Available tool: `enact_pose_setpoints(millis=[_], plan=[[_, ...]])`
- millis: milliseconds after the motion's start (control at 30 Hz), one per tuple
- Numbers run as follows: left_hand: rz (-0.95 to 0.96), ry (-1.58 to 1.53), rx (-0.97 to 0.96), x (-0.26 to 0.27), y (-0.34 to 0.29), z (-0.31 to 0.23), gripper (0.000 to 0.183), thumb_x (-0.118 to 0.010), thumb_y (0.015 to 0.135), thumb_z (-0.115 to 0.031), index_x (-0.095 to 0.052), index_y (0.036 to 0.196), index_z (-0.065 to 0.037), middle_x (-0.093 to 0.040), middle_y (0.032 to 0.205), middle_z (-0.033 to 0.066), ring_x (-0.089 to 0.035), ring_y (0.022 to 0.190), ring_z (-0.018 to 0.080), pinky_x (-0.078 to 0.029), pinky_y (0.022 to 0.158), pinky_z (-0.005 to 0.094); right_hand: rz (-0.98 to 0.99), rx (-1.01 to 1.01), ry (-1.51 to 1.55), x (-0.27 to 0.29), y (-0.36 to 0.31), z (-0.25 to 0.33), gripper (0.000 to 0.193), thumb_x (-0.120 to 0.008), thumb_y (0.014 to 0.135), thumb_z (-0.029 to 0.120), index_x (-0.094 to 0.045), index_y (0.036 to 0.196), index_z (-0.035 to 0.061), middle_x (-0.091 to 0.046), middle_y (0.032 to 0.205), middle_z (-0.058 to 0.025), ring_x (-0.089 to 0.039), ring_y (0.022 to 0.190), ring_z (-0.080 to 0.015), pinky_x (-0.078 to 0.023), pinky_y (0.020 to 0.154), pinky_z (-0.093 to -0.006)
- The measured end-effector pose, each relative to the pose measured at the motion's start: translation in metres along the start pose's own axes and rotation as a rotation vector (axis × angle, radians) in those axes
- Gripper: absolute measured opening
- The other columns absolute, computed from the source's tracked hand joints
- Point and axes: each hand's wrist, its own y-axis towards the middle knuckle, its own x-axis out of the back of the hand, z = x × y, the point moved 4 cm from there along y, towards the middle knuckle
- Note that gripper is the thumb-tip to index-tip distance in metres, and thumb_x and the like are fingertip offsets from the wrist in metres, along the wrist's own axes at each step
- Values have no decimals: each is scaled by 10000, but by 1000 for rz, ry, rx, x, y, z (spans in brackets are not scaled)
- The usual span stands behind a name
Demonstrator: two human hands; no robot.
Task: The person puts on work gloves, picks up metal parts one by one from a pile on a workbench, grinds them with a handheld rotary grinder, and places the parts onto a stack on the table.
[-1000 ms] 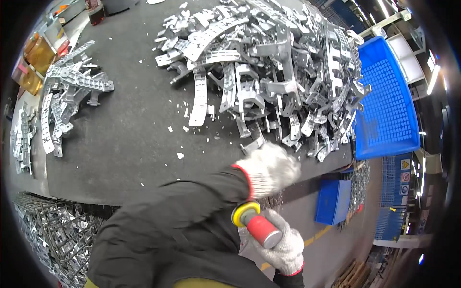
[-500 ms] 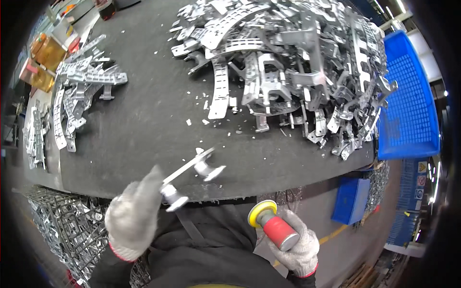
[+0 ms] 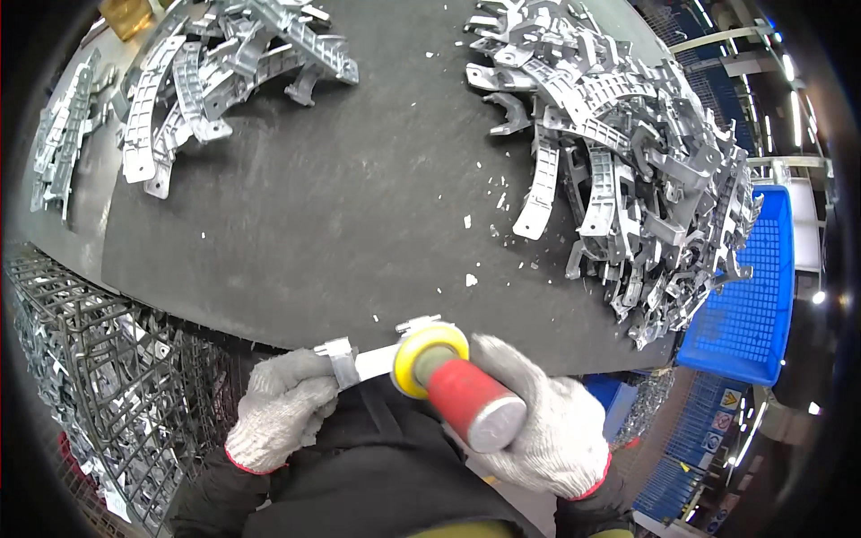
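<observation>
My gloved left hand (image 3: pixel 285 403) is closed around one end of a silver metal bracket (image 3: pixel 375 361), held just off the table's near edge. A red disc sander (image 3: pixel 471 399) with a yellow pad sits in my gloved right hand (image 3: pixel 556 430), whose fingers wrap around its body. The sander's pad lies over the far end of the bracket and hides part of it; whether it is pressed on the metal is hard to make out. Both gloves are whitish knit with red cuffs.
On the dark table (image 3: pixel 359 197), a large heap of metal brackets (image 3: pixel 619 152) lies at right and a smaller pile (image 3: pixel 224 72) at far left. Small metal chips are scattered between them. A blue plastic basket (image 3: pixel 740 305) stands beyond the right edge; a wire cage (image 3: pixel 117 350) of parts stands lower left.
My right hand has brought the sander up and left onto the bracket. The left hand has shifted slightly right, levelling the bracket. The view has turned, so the table's contents sit differently.
</observation>
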Motion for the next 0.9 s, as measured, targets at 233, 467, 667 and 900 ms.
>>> enact_pose_setpoints(millis=[233, 467, 667, 900], plan=[[-31, 3, 89, 0, -2, -10, 191, -622, 877, -136, -678, 1013, -14, -586, 733, 29, -479, 543, 62, -395, 443, 215, 27, -13, 90, -12, 2, 6, 660, -889, 770, 283, -613, 1298, 0, -749, 1082, -156, -763, 896, -314, -608, 756, -360], [-43, -21, 59, -1, 0, -9, 200, -634, 875, -161, -672, 1018, -26, -581, 726, 26, -449, 523, 55, -372, 427, 214, -103, 199, -53, -37, -34, -14, 782, -816, 783, 337, -509, 1393, -45, -733, 920, -129, -711, 603, -255, -564, 540, -363], [19, 13, 75, -3, 3, -4, 238, -618, 916, -190, -700, 1075, -33, -578, 727, 16, -468, 527, 54, -400, 451, 221, 18, 250, -56, -26, 1, 21, 697, -794, 791, 318, -553, 1346, -30, -687, 809, -81, -644, 518, -204, -521, 487, -343], [25, 76, -35, -1, 4, -6, 306, -642, 914, -214, -710, 1134, -13, -595, 737, 10, -510, 557, 59, -420, 461, 229, 308, 140, 0, -28, 21, 39, 654, -816, 797, 268, -550, 1337, 15, -709, 1069, -166, -741, 828, -318, -598, 698, -409]])
